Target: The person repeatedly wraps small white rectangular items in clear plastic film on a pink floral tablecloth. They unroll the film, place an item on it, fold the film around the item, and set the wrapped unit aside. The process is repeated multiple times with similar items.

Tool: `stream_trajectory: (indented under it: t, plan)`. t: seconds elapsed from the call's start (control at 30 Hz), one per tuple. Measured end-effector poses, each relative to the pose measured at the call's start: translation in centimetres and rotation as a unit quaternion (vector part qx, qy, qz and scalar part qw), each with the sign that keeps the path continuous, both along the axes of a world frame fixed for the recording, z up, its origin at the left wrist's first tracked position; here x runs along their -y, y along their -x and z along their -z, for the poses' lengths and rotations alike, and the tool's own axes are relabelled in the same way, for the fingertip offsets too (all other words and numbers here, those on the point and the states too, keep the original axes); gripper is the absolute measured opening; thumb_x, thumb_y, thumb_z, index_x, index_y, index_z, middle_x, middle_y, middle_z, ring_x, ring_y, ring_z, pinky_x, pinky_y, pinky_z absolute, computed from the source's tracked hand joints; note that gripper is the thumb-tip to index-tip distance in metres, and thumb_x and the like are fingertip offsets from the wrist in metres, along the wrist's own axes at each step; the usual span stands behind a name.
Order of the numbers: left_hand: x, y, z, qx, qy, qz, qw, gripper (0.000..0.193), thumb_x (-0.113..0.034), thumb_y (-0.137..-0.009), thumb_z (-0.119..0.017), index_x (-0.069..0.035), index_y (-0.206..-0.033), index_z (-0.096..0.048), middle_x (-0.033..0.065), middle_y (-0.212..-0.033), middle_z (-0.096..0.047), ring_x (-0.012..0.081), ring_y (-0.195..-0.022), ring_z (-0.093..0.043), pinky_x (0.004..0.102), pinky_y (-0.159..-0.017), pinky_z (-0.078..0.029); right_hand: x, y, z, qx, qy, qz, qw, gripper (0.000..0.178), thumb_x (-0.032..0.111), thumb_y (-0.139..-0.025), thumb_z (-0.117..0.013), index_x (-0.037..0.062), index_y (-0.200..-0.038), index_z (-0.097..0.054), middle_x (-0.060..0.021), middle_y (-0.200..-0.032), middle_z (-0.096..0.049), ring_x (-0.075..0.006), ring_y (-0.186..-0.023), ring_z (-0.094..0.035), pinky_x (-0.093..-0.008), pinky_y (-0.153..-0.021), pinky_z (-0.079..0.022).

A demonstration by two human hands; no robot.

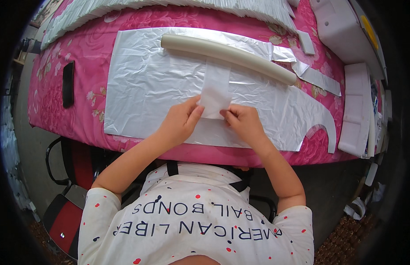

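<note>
Head view: two bare hands work at the middle of the bench [48, 104], which is spread with a pink, flower-patterned cloth. Between them lies a white strip [216, 86], thin and flat, running away from the person over a crinkled silver sheet [143, 88]. The left hand [184, 117] is nearly closed, its thumb and fingers pinching the left edge of the strip close to its near end. The right hand [244, 121] has its fingers curled in, and its thumb and forefinger pinch the right near corner of the same strip. Both hands are just above the silver sheet; whether they touch it, I cannot tell.

A beige tube [227, 57] rests across the far part of the sheet, slanting nearer toward the right, and the strip's far end reaches up to it. At its right end the sheet has a curved cutout, with the pink cloth showing through. A narrow silver strip [322, 81] lies beyond that side. A long row of white folded pieces [77, 24] runs along the bench's far edge. To the left of the sheet, well apart from the hands, is a black oblong object [68, 84]. White containers [354, 108] stand at the right edge.
</note>
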State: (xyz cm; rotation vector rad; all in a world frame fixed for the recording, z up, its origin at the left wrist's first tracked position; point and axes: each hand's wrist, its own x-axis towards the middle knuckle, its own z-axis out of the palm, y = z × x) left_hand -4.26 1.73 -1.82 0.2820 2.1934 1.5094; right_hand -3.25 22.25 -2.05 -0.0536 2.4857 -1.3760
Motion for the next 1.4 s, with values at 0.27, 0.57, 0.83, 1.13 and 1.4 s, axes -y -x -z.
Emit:
stream_trajectory:
  t: [0.27, 0.57, 0.83, 1.13, 1.4]
  plan:
    - [-1.4, -1.6, 2.0, -0.361, 0.23, 0.146, 0.892, 0.065, -0.024, -0.083, -0.053, 0.004, -0.136, -0.027, 0.0194, -0.143, -0.026, 0.0319, -0.133, -0.025, 0.0415, -0.108, -0.02, -0.7, 3.8, -0.8, 0.272, 0.044, 0.029, 0.961, 0.027, 0.024, -0.082, -0.061, -0.0031, -0.079, -0.064, -0.0068, -0.064, -0.063, -0.0133, -0.053, -0.062, -0.0257, -0.05, -0.045]
    - [-2.1, -1.4, 2.2, -0.352, 0.256, 0.124, 0.892, 0.066, -0.023, -0.08, -0.056, 0.004, -0.134, -0.031, 0.0197, -0.141, -0.03, 0.0312, -0.131, -0.029, 0.04, -0.107, -0.022, -0.1, 0.5, -0.8, -0.014, -0.019, 0.083, 0.996, 0.028, 0.018, -0.074, -0.07, 0.0, -0.094, -0.062, -0.0087, -0.076, -0.064, -0.0141, -0.059, -0.061, -0.0264, -0.055, -0.047]
    - [-2.6, 0.7, 2.7, -0.46, 0.264, 0.081, 0.844, 0.049, -0.006, -0.07, -0.059, 0.003, -0.117, -0.05, 0.0154, -0.118, -0.055, 0.0257, -0.108, -0.052, 0.0362, -0.087, -0.042, -1.3, 1.5, 0.7, -0.37, -0.15, -0.191, 0.897, 0.045, 0.004, -0.068, -0.065, 0.0013, -0.113, -0.056, -0.0139, -0.119, -0.054, -0.031, -0.112, -0.049, -0.0381, -0.095, -0.04]
    - [-0.2, -1.2, 1.8, -0.465, 0.152, 0.188, 0.852, 0.044, -0.007, -0.07, -0.059, 0.002, -0.112, -0.055, 0.0134, -0.112, -0.059, 0.0235, -0.1, -0.058, 0.0357, -0.081, -0.046, -1.8, 0.9, 1.7, -0.365, -0.087, -0.226, 0.899, 0.041, -0.006, -0.06, -0.058, 0.0059, -0.099, -0.063, -0.0059, -0.098, -0.063, -0.0253, -0.093, -0.059, -0.0358, -0.081, -0.048]
    - [0.8, -2.7, 1.7, -0.428, 0.129, 0.182, 0.876, 0.048, -0.005, -0.067, -0.06, -0.003, -0.115, -0.055, 0.0113, -0.111, -0.061, 0.0235, -0.098, -0.06, 0.0361, -0.083, -0.045, -1.5, -2.1, 1.1, -0.315, -0.054, -0.178, 0.931, 0.021, 0.006, -0.072, -0.06, 0.0074, -0.092, -0.065, -0.0052, -0.09, -0.064, -0.0232, -0.081, -0.059, -0.0328, -0.072, -0.048]
